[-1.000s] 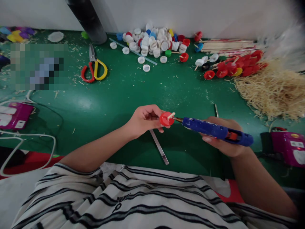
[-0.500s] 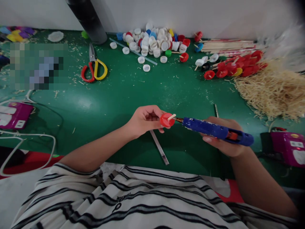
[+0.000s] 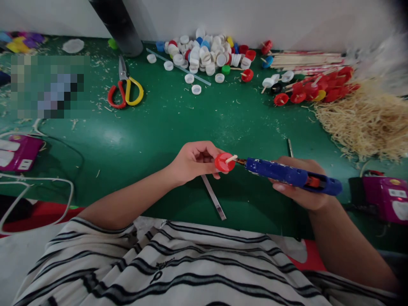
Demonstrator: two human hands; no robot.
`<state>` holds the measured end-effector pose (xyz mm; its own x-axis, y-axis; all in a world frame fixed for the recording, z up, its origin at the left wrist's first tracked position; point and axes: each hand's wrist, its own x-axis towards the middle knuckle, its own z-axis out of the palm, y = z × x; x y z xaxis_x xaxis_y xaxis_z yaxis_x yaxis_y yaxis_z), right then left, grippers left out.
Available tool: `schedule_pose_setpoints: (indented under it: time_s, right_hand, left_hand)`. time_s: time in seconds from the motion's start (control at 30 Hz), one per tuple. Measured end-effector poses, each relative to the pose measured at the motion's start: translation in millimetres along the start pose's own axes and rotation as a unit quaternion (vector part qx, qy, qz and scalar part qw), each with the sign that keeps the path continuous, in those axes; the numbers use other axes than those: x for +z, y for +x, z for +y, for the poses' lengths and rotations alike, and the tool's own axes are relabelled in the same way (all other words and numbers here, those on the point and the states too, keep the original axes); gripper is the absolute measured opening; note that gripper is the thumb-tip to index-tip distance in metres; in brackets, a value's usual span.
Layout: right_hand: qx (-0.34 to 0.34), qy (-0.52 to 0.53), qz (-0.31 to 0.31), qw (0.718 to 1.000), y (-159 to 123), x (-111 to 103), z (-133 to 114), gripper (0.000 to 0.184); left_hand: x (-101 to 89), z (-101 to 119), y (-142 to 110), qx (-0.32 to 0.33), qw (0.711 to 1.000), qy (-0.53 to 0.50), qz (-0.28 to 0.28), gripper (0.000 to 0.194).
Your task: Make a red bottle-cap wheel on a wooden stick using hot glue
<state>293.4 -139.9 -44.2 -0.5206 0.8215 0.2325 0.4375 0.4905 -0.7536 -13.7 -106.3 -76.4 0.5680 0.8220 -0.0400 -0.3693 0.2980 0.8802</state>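
Note:
Between the fingers of my left hand (image 3: 199, 159) is a red bottle cap (image 3: 224, 163), its flat face turned toward me. A short wooden stick (image 3: 231, 159) pokes out of the cap's middle. My right hand (image 3: 301, 182) is wrapped round a blue glue gun (image 3: 283, 173) that points left. The gun's metal nozzle lies right at the stick and the cap's edge; whether it touches I cannot tell. Below my left hand a flat metal strip (image 3: 214, 199) rests on the green table (image 3: 165, 123).
At the back lies a heap of bottle caps (image 3: 204, 55). Red caps on sticks (image 3: 310, 91) and wood shavings (image 3: 366, 121) are at right. Scissors (image 3: 125, 85) lie at left, near a dark bottle (image 3: 121, 27). Purple power boxes (image 3: 387, 197) with cables stand at both sides.
The cap and the glue gun have shifted very slightly right together. Both grips look the same, and the nozzle is still beside the stick.

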Motion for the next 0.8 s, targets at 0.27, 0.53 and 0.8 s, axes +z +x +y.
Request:
schedule_pose_setpoints:
  time_s: [0.27, 0.53, 0.8]
  right_hand:
    - [-0.002, 0.02, -0.007, 1.0, -0.4, -0.9, 1.4, 0.016]
    - [0.005, 0.068, -0.005, 0.998, -1.6, 1.0, 5.0, 0.012]
    - [0.011, 0.075, -0.023, 0.997, 0.0, -2.2, 0.2, 0.014]
  left_hand:
    - [0.3, 1.0, -0.1, 0.002, 1.0, -0.006, -0.008, 0.023]
    - [2.0, 3.5, -1.4, -0.016, 0.999, 0.023, -0.015, 0.023]
    - [0.8, 3.7, -2.1, -0.021, 0.999, 0.025, -0.033, 0.021]
